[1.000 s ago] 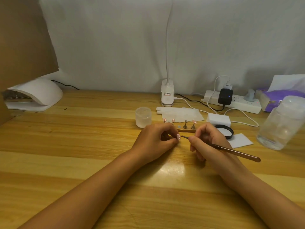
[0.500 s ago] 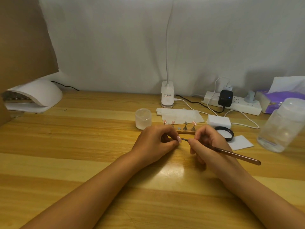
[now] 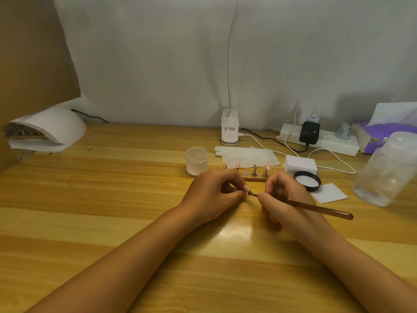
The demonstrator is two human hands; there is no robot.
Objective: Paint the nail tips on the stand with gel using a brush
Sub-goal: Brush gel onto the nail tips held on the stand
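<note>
One head-worn wide view looks forward and down, close over the table (image 3: 112, 199).

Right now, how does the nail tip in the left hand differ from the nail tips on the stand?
The held nail tip is pinched in the left hand, off the stand, while the three other nail tips sit on their pegs on the stand. The brush in the right hand points at the held nail tip and not at the three behind it. The held one lies nearer the person. All look pink and glossy.
</note>
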